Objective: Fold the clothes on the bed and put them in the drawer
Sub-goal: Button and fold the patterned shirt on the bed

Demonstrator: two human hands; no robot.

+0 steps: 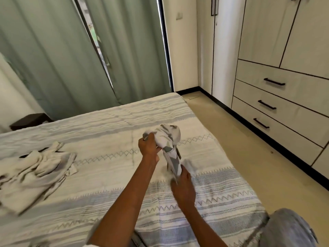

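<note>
A white and grey patterned garment [169,139] is bunched up above the bed [106,175]. My left hand [148,146] grips its upper bunched end. Lower down and nearer to me, my right hand [183,186] holds the narrow lower end, so the cloth stretches between both hands. A crumpled cream garment [35,172] lies loose on the left side of the bed. Three closed drawers with black handles, the middle one [277,106] among them, sit in the wardrobe on the right.
Green curtains [62,56] hang behind the bed. A dark bedside table [30,120] stands at the far left. Beige floor [249,157] runs between bed and wardrobe. My knee in blue denim [288,229] shows at the bottom right.
</note>
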